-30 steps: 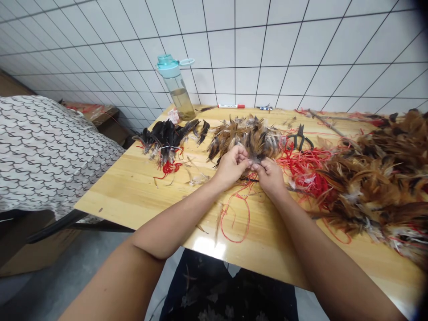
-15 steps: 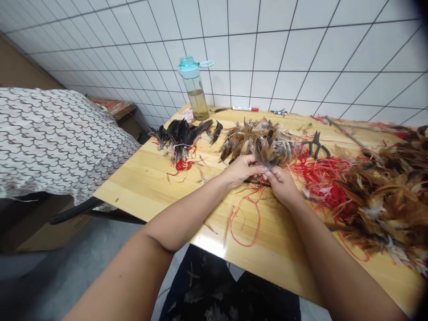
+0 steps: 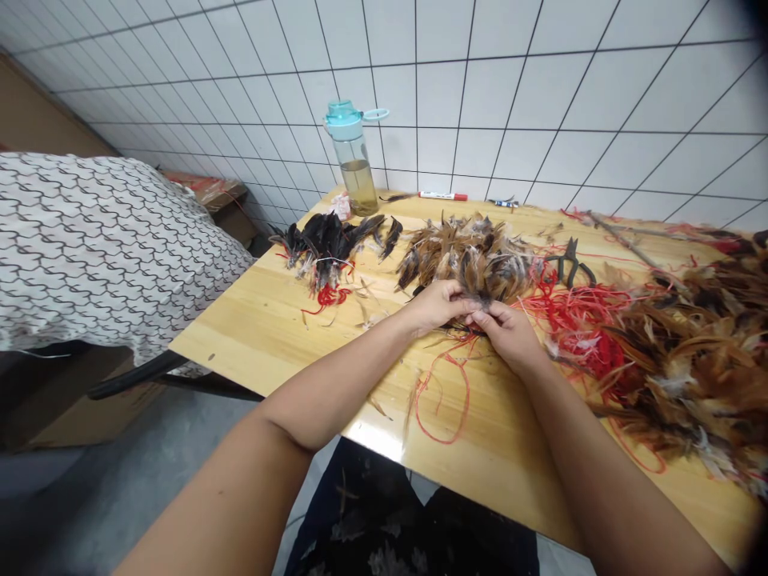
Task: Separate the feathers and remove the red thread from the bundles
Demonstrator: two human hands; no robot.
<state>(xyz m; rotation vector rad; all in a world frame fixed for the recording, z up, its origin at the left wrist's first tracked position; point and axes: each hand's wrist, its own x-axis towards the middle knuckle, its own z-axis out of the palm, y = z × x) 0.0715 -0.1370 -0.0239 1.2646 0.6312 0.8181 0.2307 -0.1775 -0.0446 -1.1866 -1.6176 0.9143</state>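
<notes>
My left hand [image 3: 442, 306] and my right hand [image 3: 509, 330] meet over the middle of the wooden table [image 3: 270, 336]. Both are closed in a pinch on a small bunch of brown and grey feathers [image 3: 476, 290], tips pointing away from me. Fingers hide the lower end of the bunch. Just behind it lies a pile of brown feathers [image 3: 444, 250]. A loop of red string [image 3: 444, 438] lies on the table below my hands, running up toward them. Left of the pile are black feathers [image 3: 324, 236] with red string at their base.
A water bottle [image 3: 358, 172], a red-capped marker [image 3: 442, 195] and a small blue item [image 3: 502, 203] stand or lie along the tiled wall. Dark-handled cutters [image 3: 570, 260] lie behind tangled red string [image 3: 582, 320]. A large brown feather heap [image 3: 696, 344] covers the right side. Patterned cloth [image 3: 108, 256] is at left.
The whole view has shifted slightly. My hands have drawn the feather bunch a little lower, with the fingertips pressed together at its base; both still hold it.
</notes>
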